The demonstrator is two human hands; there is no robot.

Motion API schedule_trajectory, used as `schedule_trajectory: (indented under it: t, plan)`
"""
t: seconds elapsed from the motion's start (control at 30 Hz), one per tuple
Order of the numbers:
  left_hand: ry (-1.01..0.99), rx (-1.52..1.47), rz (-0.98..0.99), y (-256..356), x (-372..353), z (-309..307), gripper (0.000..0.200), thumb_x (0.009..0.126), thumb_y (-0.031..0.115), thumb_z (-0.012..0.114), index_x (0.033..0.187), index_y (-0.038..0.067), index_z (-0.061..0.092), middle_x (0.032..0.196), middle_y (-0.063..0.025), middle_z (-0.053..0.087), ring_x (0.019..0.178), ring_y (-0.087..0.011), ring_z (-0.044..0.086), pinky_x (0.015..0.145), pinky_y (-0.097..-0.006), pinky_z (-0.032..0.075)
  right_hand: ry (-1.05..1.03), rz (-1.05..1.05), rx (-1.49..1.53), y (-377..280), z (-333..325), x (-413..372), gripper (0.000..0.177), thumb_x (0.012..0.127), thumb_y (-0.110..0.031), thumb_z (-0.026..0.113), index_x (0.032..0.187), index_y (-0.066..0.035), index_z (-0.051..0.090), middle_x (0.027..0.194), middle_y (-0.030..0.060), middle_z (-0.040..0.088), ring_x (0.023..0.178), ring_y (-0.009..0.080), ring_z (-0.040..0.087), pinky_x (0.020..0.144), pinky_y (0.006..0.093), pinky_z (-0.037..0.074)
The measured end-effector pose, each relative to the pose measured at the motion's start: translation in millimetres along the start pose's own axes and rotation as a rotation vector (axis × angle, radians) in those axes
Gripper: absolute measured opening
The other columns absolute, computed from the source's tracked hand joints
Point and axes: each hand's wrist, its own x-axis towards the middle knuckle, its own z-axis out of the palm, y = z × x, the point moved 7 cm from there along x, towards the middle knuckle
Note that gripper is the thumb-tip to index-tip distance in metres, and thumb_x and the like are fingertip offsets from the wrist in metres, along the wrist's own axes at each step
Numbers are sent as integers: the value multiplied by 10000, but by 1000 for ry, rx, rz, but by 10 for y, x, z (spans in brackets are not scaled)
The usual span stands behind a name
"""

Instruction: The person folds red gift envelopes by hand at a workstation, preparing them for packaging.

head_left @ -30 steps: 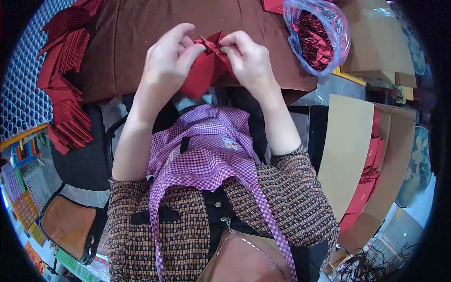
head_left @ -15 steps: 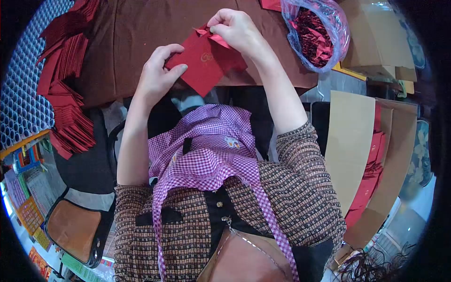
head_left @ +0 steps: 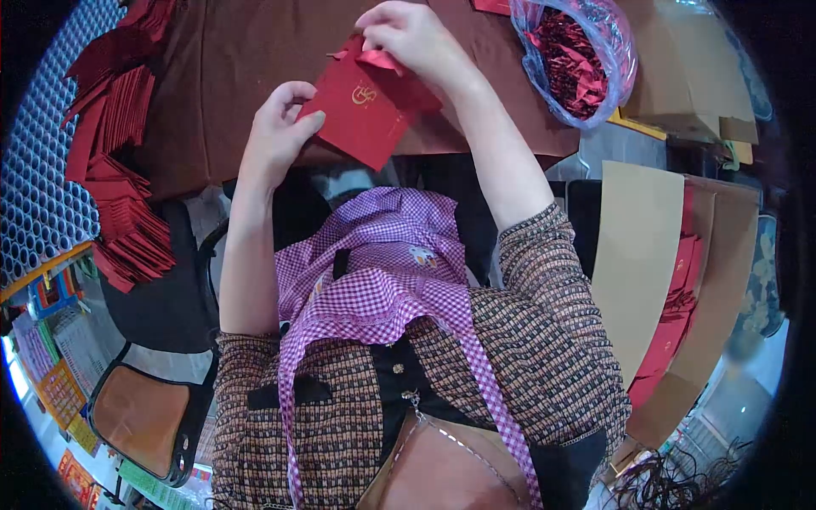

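A red card bag (head_left: 353,110) with a gold emblem is held tilted over the table's front edge. My left hand (head_left: 285,127) pinches its left edge between thumb and fingers. At its top, my right hand (head_left: 404,42) is closed on a red ribbon (head_left: 384,61), its fingertips pressed together. The ribbon's far end is partly hidden by the fingers.
Stacked red bags (head_left: 115,127) stand along the left of the brown-covered table (head_left: 246,59). A plastic sack (head_left: 574,68) of red ribbons lies at the right. Below it stands a cardboard box (head_left: 637,255) holding red bags. A chair (head_left: 140,416) is at lower left.
The bag has turned slightly and moved a little up and left, showing its gold emblem more fully. My right hand has shifted up and left with the ribbon.
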Motion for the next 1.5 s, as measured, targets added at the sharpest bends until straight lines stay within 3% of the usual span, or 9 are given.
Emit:
schedule_trajectory:
  t: [0.13, 0.3, 0.33, 0.5, 0.7, 0.83, 1.2, 1.4, 1.5]
  plan:
    - [40, -63, -11, -88, 7, -110, 270, 853, -17, 601, 1112, 21, 534, 983, -22, 597, 888, -98, 573, 787, -228, 467, 344, -48, 123, 438, -511, -178, 191, 874, -58, 552, 1005, -6, 681, 863, 58, 679, 800, 110, 619, 720, 250, 498]
    - [50, -90, -47, -186, 28, -258, 292, 856, 21, 613, 1140, 19, 544, 997, -18, 600, 805, -67, 536, 692, -204, 427, 110, -399, -695, 1026, -426, -538, 408, 767, 20, 555, 1140, -105, 661, 1089, 103, 634, 1031, 304, 583, 931, 377, 455]
    - [82, -96, -45, -185, 22, -272, 301, 857, 29, 615, 1150, 18, 547, 990, -14, 600, 782, -59, 524, 673, -199, 415, 126, -272, -736, 963, -350, -650, 424, 748, -26, 634, 1151, -157, 660, 1173, 95, 585, 1118, 305, 526, 979, 394, 414]
    - [116, -53, -49, -259, 26, -362, 294, 865, 31, 617, 1151, 8, 556, 974, -15, 596, 773, -63, 529, 669, -204, 427, 113, -331, -786, 823, -116, -710, 457, 729, -219, 744, 1175, -212, 648, 1212, 77, 554, 1095, 299, 507, 947, 430, 387]
    - [169, -69, -83, -368, -18, -560, 261, 862, 39, 652, 1105, 22, 559, 930, -17, 598, 754, -80, 562, 647, -206, 454, 170, -302, -722, 917, -156, -534, 205, 780, -209, 699, 965, -121, 696, 1066, 97, 636, 996, 315, 580, 862, 415, 462]
    - [261, -110, -65, -338, -66, -557, 204, 861, -8, 622, 1058, 0, 571, 887, -20, 598, 710, -62, 535, 601, -185, 430, 344, -24, -732, 827, -208, -388, 255, 808, -248, 679, 952, -37, 676, 911, 178, 676, 906, 336, 648, 798, 440, 496]
    - [159, -164, -48, -307, -127, -586, 344, 828, -14, 644, 1153, -16, 530, 925, -34, 604, 761, -82, 556, 690, -217, 455, 414, -27, -923, 977, -318, -284, 182, 797, -131, 675, 937, -18, 643, 872, 171, 661, 863, 322, 650, 769, 404, 511]
    - [148, -186, -32, -274, -109, -517, 260, 824, -48, 603, 1073, -14, 536, 871, -19, 586, 720, -58, 528, 631, -192, 426, 199, -90, 512, 550, -46, -472, 171, 893, 32, 503, 1040, 13, 587, 910, 87, 651, 769, 124, 623, 673, 268, 515]
    - [122, -151, -28, -244, -87, -476, 303, 817, -33, 635, 1101, 6, 538, 907, -20, 587, 748, -66, 540, 679, -203, 440, -7, -101, 172, 204, 411, -627, 147, 909, -19, 538, 1036, 3, 610, 895, 65, 650, 781, 113, 625, 696, 256, 514]
